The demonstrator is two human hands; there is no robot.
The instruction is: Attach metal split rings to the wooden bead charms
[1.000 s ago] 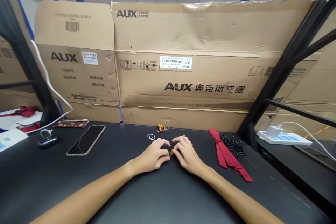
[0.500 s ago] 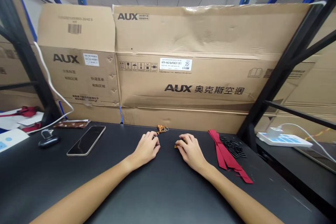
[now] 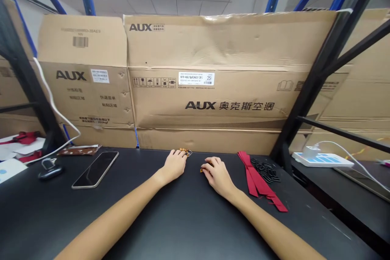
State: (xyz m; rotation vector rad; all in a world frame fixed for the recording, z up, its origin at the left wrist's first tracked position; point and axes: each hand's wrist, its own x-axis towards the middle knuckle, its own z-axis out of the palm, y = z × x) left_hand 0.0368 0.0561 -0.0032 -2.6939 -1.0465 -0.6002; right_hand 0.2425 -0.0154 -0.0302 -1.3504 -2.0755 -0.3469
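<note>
A person stands at a black work surface, both bare forearms reaching fwd. L hand is palm-down near the far edge, fingers curled over a beaded orange trinket w/ a small metal ring at its side. Fingertips touch the trinket, but can't tell if it's actually gripped. R hand is palm-down too, loosely curved, approx mid-surface, fingers over a small orange piece that pokes out just past the fingertips. Again, can't tell if it's held or only covered. The two hands are near each other, not touching.

R of the R hand: a red fabric strap lying flat, and just beside it a heap of black rings. L of the L hand: a smartphone lying at an angle, a black fob w/ metal loop, and a brown printed packet by the back edge. Behind it all, a flattened AUX air-con carton stands up next to a black steel rack upright. A white power strip sits on a lower side table off to the R.
</note>
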